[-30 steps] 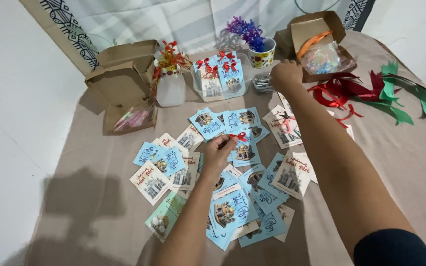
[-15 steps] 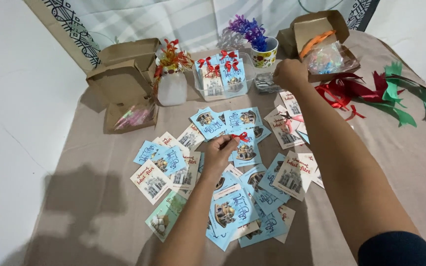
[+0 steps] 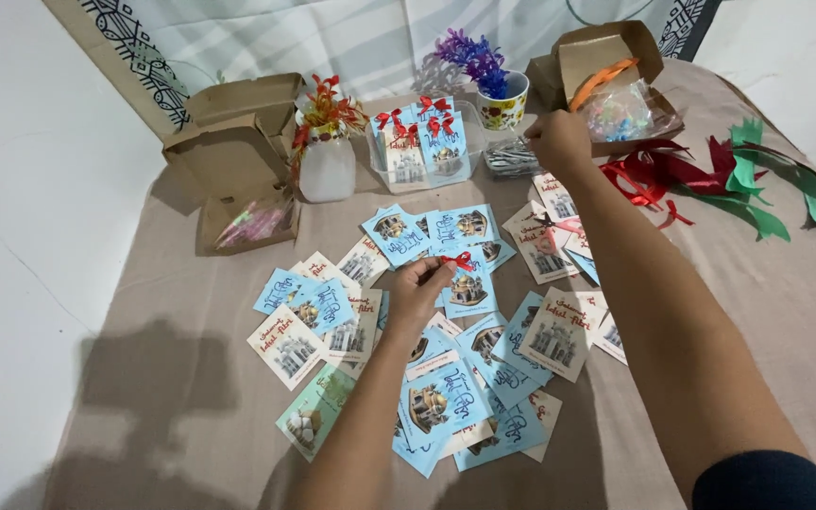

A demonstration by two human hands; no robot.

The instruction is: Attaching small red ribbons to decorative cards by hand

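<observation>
Pinching a blue card (image 3: pixel 469 288) with red bow, left grip (image 3: pixel 419 288); right grip (image 3: pixel 559 142) clenched, contents unseen.

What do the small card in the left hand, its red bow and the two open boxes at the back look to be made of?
The card held by the left hand looks like thin printed paper stock, flat and matte. Its red bow seems satin-like ribbon, slightly shiny. The left box and right box look like plain brown cardboard, with creased flaps.
</observation>
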